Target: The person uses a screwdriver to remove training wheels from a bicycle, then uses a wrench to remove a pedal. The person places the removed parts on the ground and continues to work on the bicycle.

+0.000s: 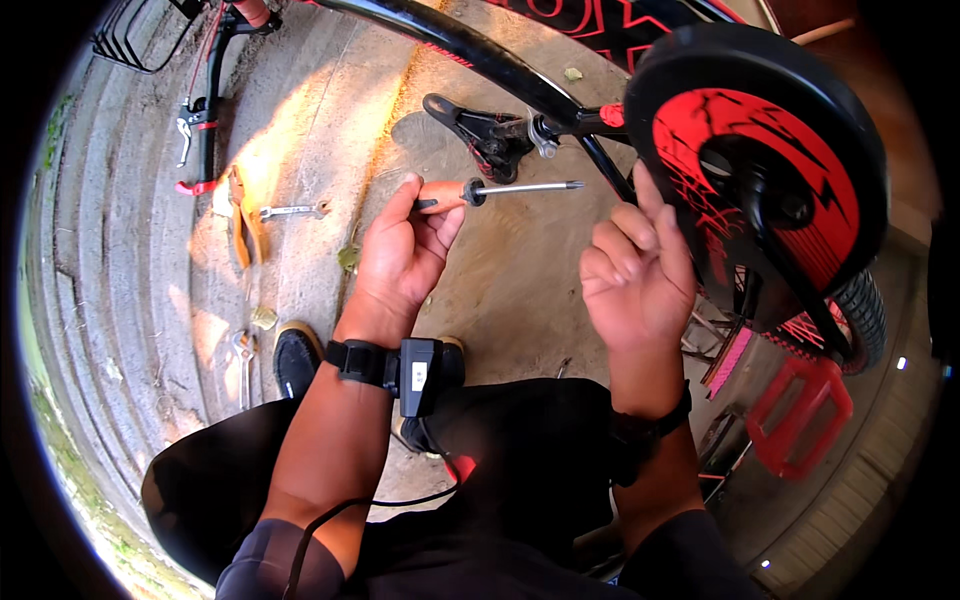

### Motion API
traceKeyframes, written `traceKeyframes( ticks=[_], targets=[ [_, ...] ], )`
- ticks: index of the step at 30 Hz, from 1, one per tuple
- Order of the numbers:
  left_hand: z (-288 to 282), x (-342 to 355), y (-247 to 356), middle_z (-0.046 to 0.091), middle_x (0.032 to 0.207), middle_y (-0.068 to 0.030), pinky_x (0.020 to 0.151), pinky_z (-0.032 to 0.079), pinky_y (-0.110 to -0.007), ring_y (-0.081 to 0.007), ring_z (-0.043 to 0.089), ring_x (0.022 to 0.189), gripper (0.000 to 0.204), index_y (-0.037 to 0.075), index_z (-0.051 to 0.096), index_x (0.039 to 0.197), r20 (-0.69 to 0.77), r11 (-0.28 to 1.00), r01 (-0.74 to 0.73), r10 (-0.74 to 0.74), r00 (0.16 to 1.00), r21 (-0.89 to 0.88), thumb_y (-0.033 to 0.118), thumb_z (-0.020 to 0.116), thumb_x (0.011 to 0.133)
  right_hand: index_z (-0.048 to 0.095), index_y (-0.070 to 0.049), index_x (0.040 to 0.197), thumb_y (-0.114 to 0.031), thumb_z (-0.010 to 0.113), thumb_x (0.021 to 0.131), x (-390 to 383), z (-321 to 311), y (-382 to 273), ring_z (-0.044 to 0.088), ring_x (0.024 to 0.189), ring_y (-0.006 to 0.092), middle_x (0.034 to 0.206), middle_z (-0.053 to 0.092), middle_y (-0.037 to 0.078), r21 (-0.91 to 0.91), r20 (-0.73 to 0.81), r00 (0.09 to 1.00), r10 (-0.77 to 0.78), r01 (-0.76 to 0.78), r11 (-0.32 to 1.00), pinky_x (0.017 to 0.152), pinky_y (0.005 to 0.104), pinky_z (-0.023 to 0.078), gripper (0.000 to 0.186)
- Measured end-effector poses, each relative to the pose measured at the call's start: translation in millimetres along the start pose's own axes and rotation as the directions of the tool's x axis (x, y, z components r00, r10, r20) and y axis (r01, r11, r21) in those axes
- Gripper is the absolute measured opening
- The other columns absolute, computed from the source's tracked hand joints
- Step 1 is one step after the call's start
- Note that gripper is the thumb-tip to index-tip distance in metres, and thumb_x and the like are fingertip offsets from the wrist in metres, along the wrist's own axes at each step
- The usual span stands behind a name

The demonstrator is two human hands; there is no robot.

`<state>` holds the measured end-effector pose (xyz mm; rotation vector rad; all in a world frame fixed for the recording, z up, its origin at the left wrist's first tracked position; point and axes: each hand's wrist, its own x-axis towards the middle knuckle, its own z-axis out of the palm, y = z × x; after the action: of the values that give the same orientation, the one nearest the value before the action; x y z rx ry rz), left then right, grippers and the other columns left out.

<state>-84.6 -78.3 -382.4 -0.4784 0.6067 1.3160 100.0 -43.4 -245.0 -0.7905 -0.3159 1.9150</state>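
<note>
In my left hand [403,250] is a screwdriver [440,196] with an orange and black handle, its steel shaft pointing right toward the bicycle. My right hand [640,270] holds nothing that I can see. Its index finger stretches up to the edge of the black and red chain guard [690,120]; whether it touches cannot be told. The other fingers are partly curled. The bicycle's black frame [470,55] crosses the top, and its saddle [490,140] is low, close to the ground. A red pedal [800,415] hangs at the right.
Pliers with orange handles [240,225] lie on the concrete at left, beside a small wrench [292,211]. Nearer me lies an adjustable wrench [244,365]. The handlebar [208,140] with its brake lever reaches into the far left. A tyre [862,310] shows behind the guard.
</note>
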Motion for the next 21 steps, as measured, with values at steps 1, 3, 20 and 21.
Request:
traceKeyframes(
  ticks=[1,3,20,21],
  targets=[
    [2,5,0,0.067,0.092,-0.0082,0.075,0.060,-0.030,-0.0187,0.068,0.083,0.019,0.006,0.056,0.102,0.031,1.000,0.011,-0.010,0.999,-0.010,0.024,0.051,0.101,0.041,-0.011,0.143,-0.025,0.049,0.101,2,-4,-2,0.044,0.065,0.0121,0.079,0.050,-0.002,0.067,0.080,0.997,0.023,-0.028,0.997,0.061,0.0270,0.037,0.044],
    [2,13,-2,0.067,0.093,-0.0094,0.076,0.060,-0.031,-0.0197,0.068,0.082,0.019,0.005,0.056,0.102,0.100,0.999,0.033,-0.031,0.995,-0.027,0.023,0.050,0.102,0.035,-0.010,0.146,-0.027,0.047,0.102,6,-8,-4,0.043,0.064,0.0122,0.079,0.050,-0.002,0.077,0.143,0.990,0.017,-0.028,0.997,0.060,0.0277,0.037,0.048],
    [34,43,-7,0.068,0.106,-0.0226,0.080,0.059,-0.029,-0.0244,0.069,0.093,0.039,-0.009,0.061,0.104,0.231,0.999,0.019,-0.029,0.972,0.047,0.023,0.038,0.105,0.041,-0.004,0.141,-0.033,0.046,0.103,22,-11,3,0.042,0.061,0.0105,0.076,0.047,-0.002,-0.021,0.153,0.983,-0.103,0.107,0.994,0.055,0.0254,0.035,0.048],
    [34,45,-7,0.068,0.106,-0.0227,0.080,0.059,-0.029,-0.0246,0.069,0.093,0.038,-0.008,0.061,0.104,0.224,0.999,0.023,-0.032,0.974,0.043,0.022,0.038,0.105,0.044,-0.004,0.139,-0.032,0.047,0.103,23,-9,4,0.043,0.060,0.0092,0.076,0.046,-0.002,-0.054,0.150,0.982,-0.116,0.126,0.991,0.054,0.0241,0.036,0.046]
  ],
)
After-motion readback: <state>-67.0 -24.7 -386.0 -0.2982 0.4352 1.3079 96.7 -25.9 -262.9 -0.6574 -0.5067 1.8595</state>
